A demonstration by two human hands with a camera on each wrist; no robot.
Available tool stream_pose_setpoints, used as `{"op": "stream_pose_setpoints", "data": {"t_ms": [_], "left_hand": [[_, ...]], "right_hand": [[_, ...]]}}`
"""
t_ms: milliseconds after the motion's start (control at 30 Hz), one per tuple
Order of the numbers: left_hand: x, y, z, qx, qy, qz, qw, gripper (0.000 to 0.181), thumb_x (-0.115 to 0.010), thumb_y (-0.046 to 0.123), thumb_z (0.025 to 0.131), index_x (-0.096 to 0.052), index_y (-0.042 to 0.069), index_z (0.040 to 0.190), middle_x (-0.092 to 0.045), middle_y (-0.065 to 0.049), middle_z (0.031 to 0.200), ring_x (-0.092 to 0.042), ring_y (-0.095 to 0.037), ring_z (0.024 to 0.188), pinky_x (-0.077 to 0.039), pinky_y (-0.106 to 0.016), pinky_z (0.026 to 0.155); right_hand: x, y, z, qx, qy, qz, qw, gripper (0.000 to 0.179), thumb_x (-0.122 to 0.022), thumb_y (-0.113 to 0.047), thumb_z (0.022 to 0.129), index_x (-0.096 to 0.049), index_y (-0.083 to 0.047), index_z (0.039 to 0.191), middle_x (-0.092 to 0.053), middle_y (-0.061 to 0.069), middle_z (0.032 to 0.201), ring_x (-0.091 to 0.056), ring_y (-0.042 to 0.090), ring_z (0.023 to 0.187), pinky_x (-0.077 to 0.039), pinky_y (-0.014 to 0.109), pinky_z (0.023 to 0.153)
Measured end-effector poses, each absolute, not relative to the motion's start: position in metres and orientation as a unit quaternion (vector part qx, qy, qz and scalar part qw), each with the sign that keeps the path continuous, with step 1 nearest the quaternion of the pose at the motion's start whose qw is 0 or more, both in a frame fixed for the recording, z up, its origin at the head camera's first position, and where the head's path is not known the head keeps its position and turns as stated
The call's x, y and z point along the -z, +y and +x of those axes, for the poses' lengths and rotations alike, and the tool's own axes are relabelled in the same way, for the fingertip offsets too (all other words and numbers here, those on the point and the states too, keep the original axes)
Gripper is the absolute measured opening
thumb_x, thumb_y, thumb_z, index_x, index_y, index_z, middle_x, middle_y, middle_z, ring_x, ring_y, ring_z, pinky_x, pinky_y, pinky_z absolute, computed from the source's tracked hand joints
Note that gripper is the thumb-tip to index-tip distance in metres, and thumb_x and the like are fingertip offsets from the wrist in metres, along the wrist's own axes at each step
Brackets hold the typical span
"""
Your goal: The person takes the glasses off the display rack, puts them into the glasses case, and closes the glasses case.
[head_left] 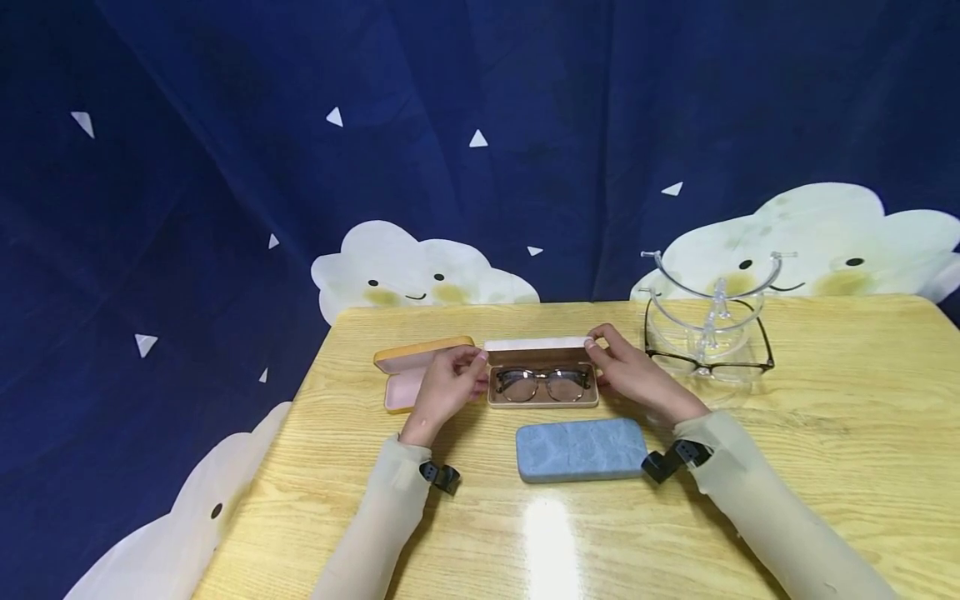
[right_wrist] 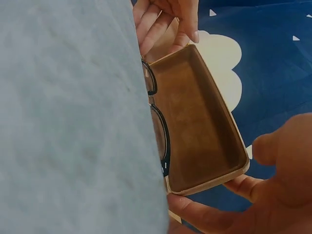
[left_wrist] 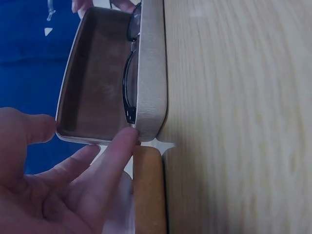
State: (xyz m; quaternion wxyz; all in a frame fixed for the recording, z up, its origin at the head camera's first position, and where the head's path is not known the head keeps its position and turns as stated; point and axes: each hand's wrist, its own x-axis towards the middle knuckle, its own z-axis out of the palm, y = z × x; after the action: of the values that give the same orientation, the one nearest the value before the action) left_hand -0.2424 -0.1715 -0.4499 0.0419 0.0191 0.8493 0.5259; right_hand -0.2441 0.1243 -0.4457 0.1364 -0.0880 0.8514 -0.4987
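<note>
A whitish glasses case [head_left: 542, 344] with a brown lining stands open on the table, its lid raised. Inside lies a pair of dark-framed glasses [head_left: 543, 385], lenses facing me. My left hand [head_left: 448, 385] holds the case's left end; in the left wrist view its thumb is at the lid's corner and the fingers [left_wrist: 114, 153] lie along the end. At the opposite end my right hand [head_left: 637, 375] holds the lid, thumb [right_wrist: 265, 148] at the corner and fingers beneath. An orange glasses case [head_left: 408, 356], lid up, sits just left, partly hidden by my left hand.
A closed blue glasses case [head_left: 581, 450] lies in front, beside my right wrist, and fills much of the right wrist view. Back right stands a clear display stand [head_left: 707, 337] bearing black-framed glasses [head_left: 767, 354]. Behind the table [head_left: 840, 417] hangs a dark blue curtain [head_left: 525, 67].
</note>
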Motion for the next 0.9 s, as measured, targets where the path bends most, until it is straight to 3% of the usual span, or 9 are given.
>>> {"op": "stream_pose_setpoints", "data": {"t_ms": [200, 333, 600, 700, 833, 900], "left_hand": [[0.450, -0.172, -0.241, -0.530, 0.847, 0.012, 0.044, 0.040, -0.061, 0.038, 0.106, -0.071, 0.003, 0.124, -0.078, -0.023, 0.096, -0.080, -0.033, 0.079, -0.066, -0.045, 0.069], [0.449, -0.174, -0.242, -0.535, 0.843, 0.015, 0.055, 0.045, -0.062, 0.038, 0.106, -0.069, 0.001, 0.129, -0.078, -0.024, 0.099, -0.080, -0.034, 0.081, -0.067, -0.043, 0.071], [0.442, -0.181, -0.243, -0.588, 0.797, 0.014, 0.140, 0.045, -0.065, 0.021, 0.104, -0.060, -0.007, 0.139, -0.074, -0.033, 0.113, -0.078, -0.041, 0.098, -0.064, -0.050, 0.089], [0.440, -0.183, -0.243, -0.584, 0.796, 0.014, 0.159, 0.043, -0.068, 0.015, 0.101, -0.061, -0.006, 0.139, -0.075, -0.030, 0.114, -0.078, -0.039, 0.099, -0.064, -0.049, 0.090], [0.438, -0.187, -0.242, -0.568, 0.805, 0.029, 0.167, 0.043, -0.070, 0.002, 0.094, -0.062, -0.007, 0.135, -0.074, -0.016, 0.092, -0.078, -0.028, 0.090, -0.065, -0.046, 0.085], [0.437, -0.188, -0.240, -0.549, 0.818, 0.050, 0.165, 0.041, -0.071, -0.002, 0.091, -0.065, -0.007, 0.131, -0.074, -0.014, 0.087, -0.077, -0.024, 0.086, -0.066, -0.043, 0.081]], "right_hand": [[0.445, 0.123, -0.243, 0.492, 0.855, -0.095, 0.133, 0.030, -0.042, -0.036, 0.114, -0.045, -0.012, 0.131, -0.064, 0.027, 0.125, -0.071, 0.030, 0.095, -0.051, 0.031, 0.074], [0.444, 0.125, -0.242, 0.493, 0.851, -0.115, 0.136, 0.026, -0.043, -0.029, 0.114, -0.044, -0.010, 0.131, -0.063, 0.028, 0.125, -0.073, 0.033, 0.098, -0.057, 0.036, 0.080], [0.442, 0.131, -0.240, 0.530, 0.822, -0.132, 0.159, 0.022, -0.047, -0.020, 0.112, -0.046, -0.005, 0.128, -0.057, 0.029, 0.130, -0.071, 0.035, 0.106, -0.060, 0.042, 0.090], [0.443, 0.135, -0.239, 0.550, 0.806, -0.131, 0.175, 0.023, -0.051, -0.016, 0.109, -0.047, -0.004, 0.129, -0.058, 0.029, 0.130, -0.068, 0.033, 0.108, -0.061, 0.040, 0.090], [0.446, 0.140, -0.237, 0.551, 0.801, -0.143, 0.188, 0.023, -0.059, -0.009, 0.103, -0.052, -0.003, 0.125, -0.059, 0.025, 0.135, -0.063, 0.026, 0.108, -0.058, 0.033, 0.088], [0.447, 0.141, -0.236, 0.538, 0.808, -0.159, 0.181, 0.022, -0.063, -0.005, 0.099, -0.056, -0.001, 0.119, -0.061, 0.022, 0.127, -0.061, 0.022, 0.101, -0.054, 0.028, 0.083]]}}
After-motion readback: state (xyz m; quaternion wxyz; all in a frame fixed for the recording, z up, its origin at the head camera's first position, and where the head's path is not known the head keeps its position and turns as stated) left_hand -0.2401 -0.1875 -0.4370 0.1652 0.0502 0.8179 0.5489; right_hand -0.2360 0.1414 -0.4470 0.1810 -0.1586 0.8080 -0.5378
